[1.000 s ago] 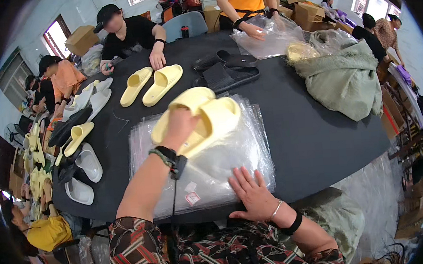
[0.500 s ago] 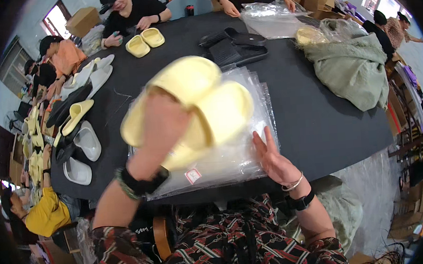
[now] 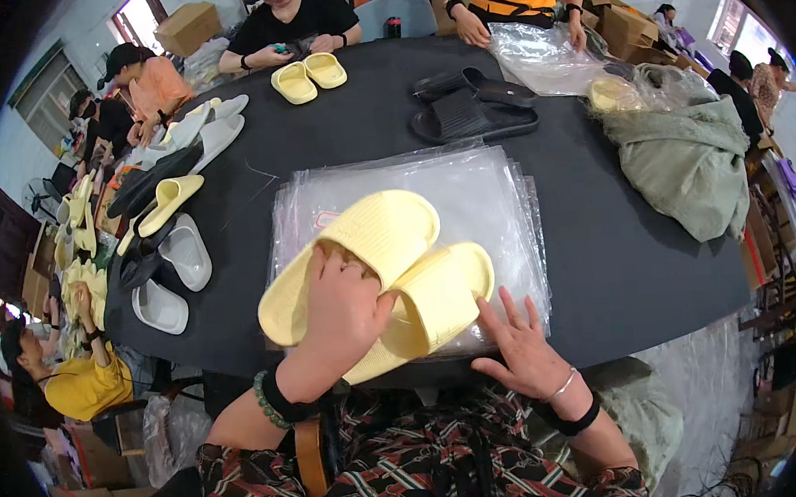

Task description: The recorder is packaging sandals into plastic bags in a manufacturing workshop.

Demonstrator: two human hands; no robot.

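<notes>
My left hand (image 3: 339, 301) grips a pair of pale yellow slippers at their foot openings, fingers inside the left slipper (image 3: 386, 229) and thumb at the right slipper (image 3: 447, 293). The pair is tilted over a stack of clear plastic bags (image 3: 472, 180), toes pointing up and to the right. Beside the right slipper's toe, my right hand (image 3: 527, 358) is open with fingers spread, its fingertips close to the slipper and the bags. Whether they touch I cannot tell.
Black slippers (image 3: 476, 109) lie beyond the bags. Another yellow pair (image 3: 309, 76) sits at the far edge. Mixed slippers (image 3: 186, 252) line the table's left side. A grey-green sack (image 3: 683, 168) rests at the right. Several people are around, one holding clear plastic (image 3: 551, 58).
The yellow slippers in my left hand have come down and nearer over the bags. My right hand has moved close to the right slipper's toe. The view has shifted, too.
</notes>
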